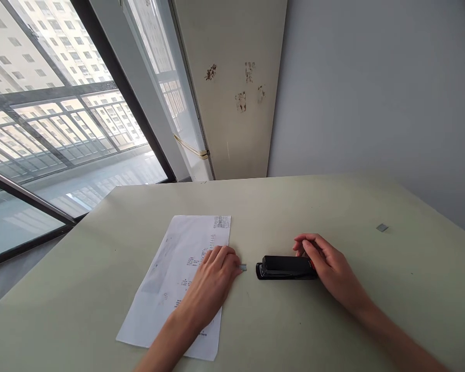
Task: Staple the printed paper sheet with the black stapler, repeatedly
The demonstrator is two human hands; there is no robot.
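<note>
Through the head view I see the left hand [217, 274] lying across the printed paper [158, 289], thumb and fingers closed on a small grey strip [244, 267] that pokes out past the paper's right edge. The black stapler [287, 266] lies on the table [81, 289] just right of that strip, apart from it, its length running left to right. The right hand [333, 264] curls at the stapler's right end, fingers towards the far side; I cannot tell whether it grips or merely touches. Another grey piece [382, 227] lies well apart, far right. My worry is the strip: a loose pinch could drop it, a hard one could snap it. The left hand could also drag the paper askew, and a careless push from the right could slide the stapler into the fingertips
</note>
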